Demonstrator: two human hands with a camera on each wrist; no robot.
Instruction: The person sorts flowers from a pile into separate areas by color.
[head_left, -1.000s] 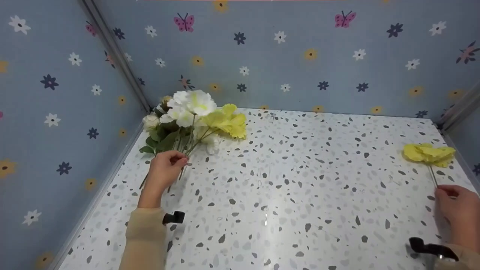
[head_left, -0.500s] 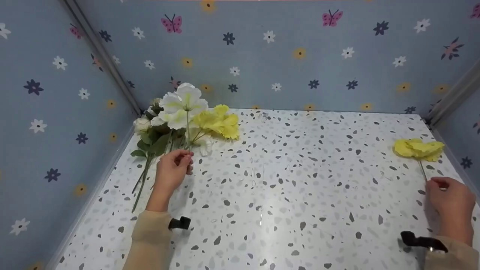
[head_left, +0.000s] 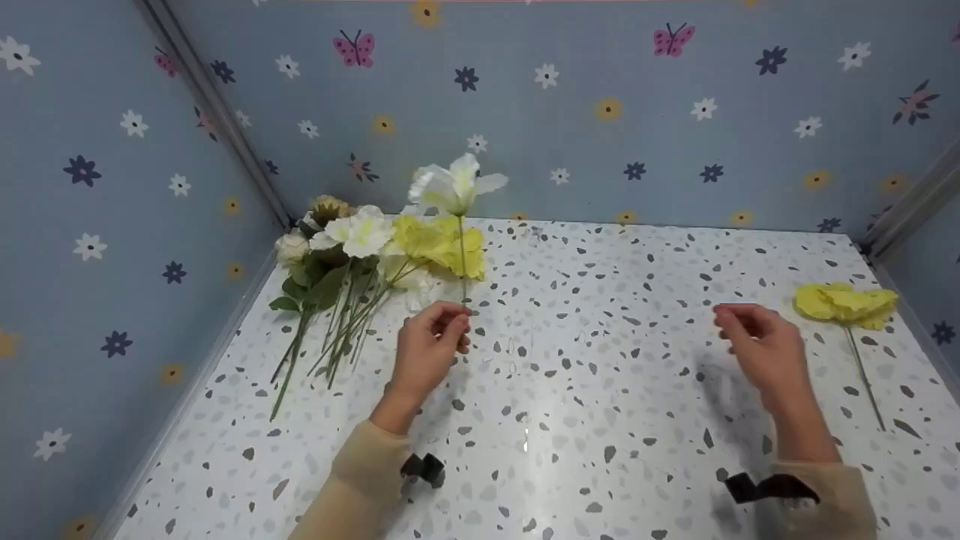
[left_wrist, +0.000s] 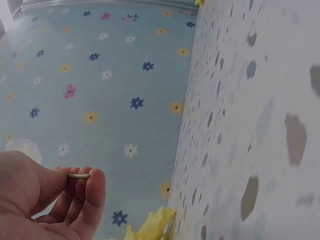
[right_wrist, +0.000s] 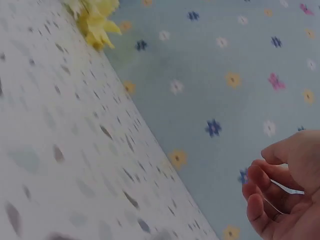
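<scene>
My left hand (head_left: pixel 435 349) pinches the thin stem of a white artificial flower (head_left: pixel 456 187), which stands upright above the table. In the left wrist view the stem's cut end (left_wrist: pixel 79 176) shows between thumb and fingers. My right hand (head_left: pixel 769 352) is over the right half of the table, holding nothing, its fingers loosely bent. In the right wrist view a small gap shows between thumb and fingertips. A yellow flower (head_left: pixel 846 304) lies to the right of that hand, its stem pointing toward me.
At the back left lies a bunch of flowers: a white one (head_left: pixel 360 231), yellow ones (head_left: pixel 442 244) and cream roses (head_left: pixel 292 246) with green leaves (head_left: pixel 322 289). The speckled white table (head_left: pixel 585 420) is bordered by patterned blue panels (head_left: pixel 525 105).
My left hand has drawn the white flower out of the bunch and moved right. My right hand has let go of the yellow flower, leaving it on the table, and moved left.
</scene>
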